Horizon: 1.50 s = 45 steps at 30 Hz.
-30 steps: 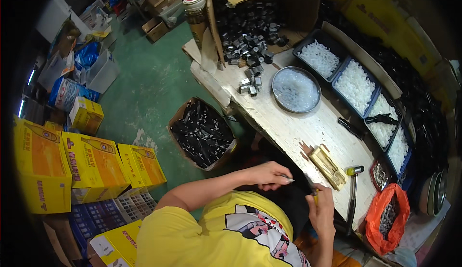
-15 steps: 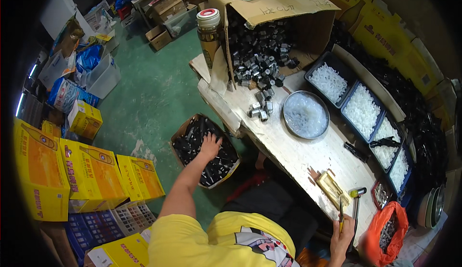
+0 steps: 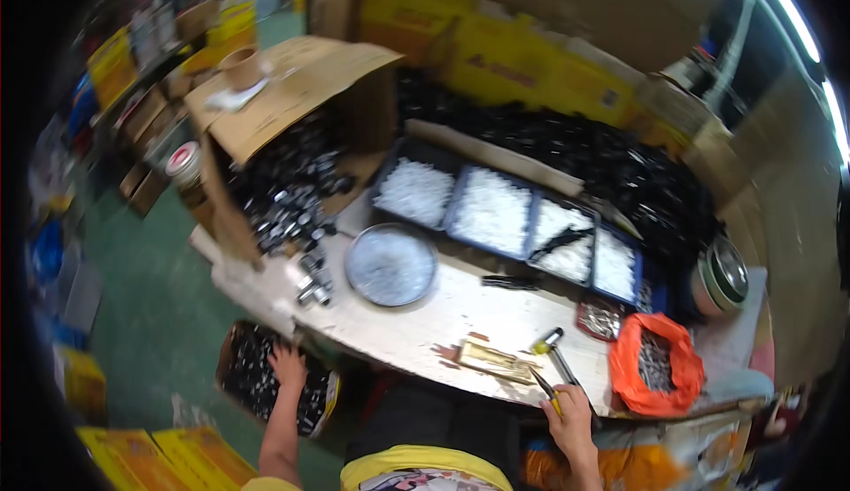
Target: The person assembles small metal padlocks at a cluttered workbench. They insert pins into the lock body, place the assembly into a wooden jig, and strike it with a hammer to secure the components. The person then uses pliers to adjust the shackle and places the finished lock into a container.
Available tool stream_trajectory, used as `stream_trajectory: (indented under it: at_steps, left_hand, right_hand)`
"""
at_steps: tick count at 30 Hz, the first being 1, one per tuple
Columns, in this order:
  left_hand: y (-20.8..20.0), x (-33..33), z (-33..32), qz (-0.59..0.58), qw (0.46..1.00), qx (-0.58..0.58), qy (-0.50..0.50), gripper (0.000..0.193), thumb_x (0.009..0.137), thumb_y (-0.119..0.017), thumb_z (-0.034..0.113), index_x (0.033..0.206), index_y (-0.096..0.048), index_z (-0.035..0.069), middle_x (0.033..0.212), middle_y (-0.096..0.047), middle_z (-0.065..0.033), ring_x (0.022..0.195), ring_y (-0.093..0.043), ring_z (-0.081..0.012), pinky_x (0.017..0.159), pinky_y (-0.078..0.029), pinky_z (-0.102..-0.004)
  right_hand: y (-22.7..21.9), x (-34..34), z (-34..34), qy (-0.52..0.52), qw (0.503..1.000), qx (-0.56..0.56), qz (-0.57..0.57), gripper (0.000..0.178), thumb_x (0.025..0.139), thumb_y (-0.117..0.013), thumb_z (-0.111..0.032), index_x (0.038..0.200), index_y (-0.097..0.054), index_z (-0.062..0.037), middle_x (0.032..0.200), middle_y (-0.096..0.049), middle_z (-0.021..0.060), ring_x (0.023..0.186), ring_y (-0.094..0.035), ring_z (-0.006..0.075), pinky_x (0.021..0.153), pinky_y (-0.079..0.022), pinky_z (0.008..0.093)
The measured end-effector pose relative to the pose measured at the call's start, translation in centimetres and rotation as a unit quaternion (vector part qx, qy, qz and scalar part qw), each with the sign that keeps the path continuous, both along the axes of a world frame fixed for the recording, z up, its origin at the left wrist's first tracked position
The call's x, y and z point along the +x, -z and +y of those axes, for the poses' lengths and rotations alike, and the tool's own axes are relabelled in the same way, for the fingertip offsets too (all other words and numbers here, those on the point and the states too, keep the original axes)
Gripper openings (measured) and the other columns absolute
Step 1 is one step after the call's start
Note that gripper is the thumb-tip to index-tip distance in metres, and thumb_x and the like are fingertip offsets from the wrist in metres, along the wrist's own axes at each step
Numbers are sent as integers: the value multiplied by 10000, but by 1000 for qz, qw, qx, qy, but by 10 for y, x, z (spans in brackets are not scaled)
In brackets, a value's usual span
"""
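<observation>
Left hand (image 3: 288,365) is digging, fingers spread, in floor box of black parts (image 3: 257,385); right hand (image 3: 567,411) beside box is pinching yellow-handled tool (image 3: 544,391); blind grabbing could be spilling parts.

Floor box (image 3: 237,360): open cardboard, packed with small dark metal parts (image 3: 252,376), sits on green floor just below the surface edge; left hand (image 3: 288,365) flat on the parts. Yellow-handled tool (image 3: 546,392): slim, dark tip, tilted up-left, gripped in right hand (image 3: 568,420) at the surface's near edge.
</observation>
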<state>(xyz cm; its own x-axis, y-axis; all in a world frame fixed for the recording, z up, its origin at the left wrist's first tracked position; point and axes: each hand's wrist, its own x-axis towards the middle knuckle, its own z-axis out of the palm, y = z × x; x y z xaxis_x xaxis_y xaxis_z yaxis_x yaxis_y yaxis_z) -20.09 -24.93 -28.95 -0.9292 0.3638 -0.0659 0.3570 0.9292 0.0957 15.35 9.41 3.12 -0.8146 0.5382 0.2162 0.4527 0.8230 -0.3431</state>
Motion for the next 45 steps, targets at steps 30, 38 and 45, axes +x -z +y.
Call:
stream_trajectory:
  at_steps: [30, 38, 45]
  left_hand:
    - [-249, 14, 112, 163, 874, 450, 85, 220, 723, -573, 3, 942, -561, -19, 911, -519, -121, 829, -516, -274, 762, -414, -345]
    - [-243, -4, 127, 95, 877, 469, 51, 386, 612, -681, -31, 982, -593, 30, 950, -479, -76, 635, -498, -140, 603, -448, -253]
    - [-244, -20, 112, 64, 914, 395, 68, 331, 597, -688, -20, 914, -598, 10, 834, -512, -64, 596, -491, -133, 568, -431, -251]
  right_hand:
    - [18, -106, 173, 44, 962, 232, 133, 275, 686, -526, -29, 946, -587, -95, 1013, -547, 93, 951, -491, 263, 805, -345, 428]
    - [-3, -147, 217, 4, 949, 315, 28, 312, 741, -532, -54, 1028, -578, -164, 978, -545, -6, 993, -468, 190, 871, -266, 476]
    - [-16, -156, 213, -39, 937, 347, 2, 272, 689, -513, -7, 925, -563, -132, 918, -506, 40, 1006, -444, 225, 898, -279, 488]
